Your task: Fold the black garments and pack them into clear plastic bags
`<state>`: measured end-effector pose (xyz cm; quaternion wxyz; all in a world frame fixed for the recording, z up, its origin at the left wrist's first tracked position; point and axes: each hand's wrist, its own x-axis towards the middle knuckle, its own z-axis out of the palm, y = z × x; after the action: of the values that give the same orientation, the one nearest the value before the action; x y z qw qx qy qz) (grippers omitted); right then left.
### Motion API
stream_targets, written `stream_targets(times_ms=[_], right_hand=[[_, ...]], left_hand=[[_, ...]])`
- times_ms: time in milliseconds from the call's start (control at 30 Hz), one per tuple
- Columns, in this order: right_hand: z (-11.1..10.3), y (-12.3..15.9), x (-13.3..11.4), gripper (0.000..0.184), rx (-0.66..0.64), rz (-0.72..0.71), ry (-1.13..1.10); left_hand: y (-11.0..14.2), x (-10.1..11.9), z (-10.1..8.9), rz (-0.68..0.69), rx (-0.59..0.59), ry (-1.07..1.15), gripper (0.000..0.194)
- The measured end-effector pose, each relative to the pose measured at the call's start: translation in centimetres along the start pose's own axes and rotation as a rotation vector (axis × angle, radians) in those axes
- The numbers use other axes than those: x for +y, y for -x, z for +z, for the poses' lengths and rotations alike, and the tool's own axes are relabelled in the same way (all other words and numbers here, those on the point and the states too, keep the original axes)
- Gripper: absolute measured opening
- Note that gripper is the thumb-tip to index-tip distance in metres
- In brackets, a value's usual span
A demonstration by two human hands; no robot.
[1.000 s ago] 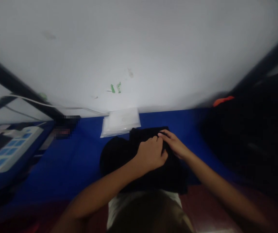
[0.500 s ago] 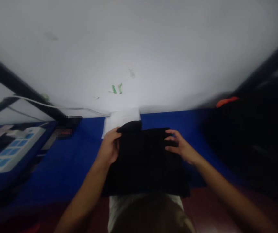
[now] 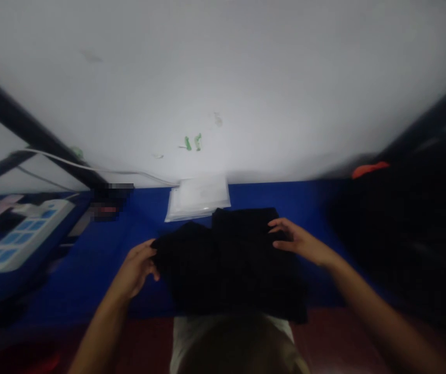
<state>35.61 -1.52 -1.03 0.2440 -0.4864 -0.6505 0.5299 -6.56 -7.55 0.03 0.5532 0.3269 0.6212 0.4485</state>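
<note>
A black garment (image 3: 234, 265) lies partly folded on the blue table (image 3: 102, 270) right in front of me. My left hand (image 3: 137, 267) pinches the garment's left edge and holds it out to the left. My right hand (image 3: 298, 241) rests on the garment's upper right part, fingers stretched and slightly spread, pressing it down. A clear plastic bag (image 3: 198, 196) lies flat just behind the garment, against the white wall.
A heap of dark cloth (image 3: 409, 234) with an orange tag (image 3: 369, 169) fills the right side. At the left lie a white power strip with blue switches (image 3: 20, 241), a white cable (image 3: 90, 169) and a dark metal frame bar (image 3: 31, 132).
My left hand has moved left and down, drawing the garment's left part outward. My right hand stayed on the upper right of the cloth. The plastic bag is uncovered again.
</note>
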Motion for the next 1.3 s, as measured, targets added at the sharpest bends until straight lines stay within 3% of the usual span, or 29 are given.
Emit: stream_targets(times_ms=[100, 200, 233, 267, 333, 400, 433, 500, 600, 667, 733, 833, 1000, 1167, 1300], right_hand=[[-0.1, 0.2, 0.1, 0.045, -0.018, -0.066, 0.219], [-0.3, 0.7, -0.6, 0.045, 0.006, -0.09, 0.359], [-0.4, 0.9, -0.9, 0.048, 0.009, -0.104, 0.39], [-0.4, 1.1, -1.2, 0.052, 0.004, -0.131, 0.418], [-0.2, 1.5, -1.8, 0.061, -0.041, -0.2, 0.469], [0.1, 1.9, -2.2, 0.067, -0.121, -0.243, 0.513], [0.3, 2.1, -2.3, 0.068, -0.158, -0.247, 0.536], [0.6, 2.3, -2.4, 0.07, -0.202, -0.237, 0.58], [0.9, 2.6, -2.1, 0.081, -0.225, -0.217, 0.615], [0.8, 2.7, -2.0, 0.078, -0.213, -0.202, 0.609], [0.6, 2.6, -1.8, 0.06, -0.168, -0.202, 0.583], [-0.1, 2.0, -1.8, 0.031, -0.102, -0.221, 0.506], [-0.8, 1.0, -2.0, 0.029, -0.067, -0.179, 0.386], [-0.3, 1.0, -1.3, 0.029, -0.103, -0.256, 0.492], [-0.2, 0.2, -0.7, 0.009, 0.062, -0.346, 0.525]], left_hand=[[-1.0, -0.1, -0.6, 0.121, 0.062, -0.333, 0.027], [-1.4, 0.8, 0.6, 0.489, 0.252, -0.699, 0.025], [-1.3, 1.1, 1.4, 0.618, 0.246, -0.789, 0.025], [-1.0, 1.5, 2.3, 0.728, 0.176, -0.864, 0.026], [-0.4, 2.1, 4.3, 0.827, -0.151, -0.971, 0.034], [0.1, 2.5, 6.2, 0.827, -0.459, -1.019, 0.047], [0.1, 2.6, 6.9, 0.821, -0.546, -1.029, 0.051], [0.0, 2.7, 8.0, 0.824, -0.609, -1.03, 0.048], [-0.8, 2.7, 8.8, 0.833, -0.633, -0.981, 0.027], [-1.6, 2.8, 9.0, 0.822, -0.632, -0.938, 0.016], [-2.4, 2.9, 9.1, 0.791, -0.582, -0.912, 0.009], [-3.8, 3.0, 9.3, 0.72, -0.485, -0.898, 0.019], [-6.0, 2.8, 9.6, 0.659, -0.377, -0.937, 0.031], [-7.6, 2.6, 9.8, 0.602, -0.341, -1.034, 0.035], [-8.5, 2.2, 9.9, 0.541, -0.356, -1.046, 0.035]])
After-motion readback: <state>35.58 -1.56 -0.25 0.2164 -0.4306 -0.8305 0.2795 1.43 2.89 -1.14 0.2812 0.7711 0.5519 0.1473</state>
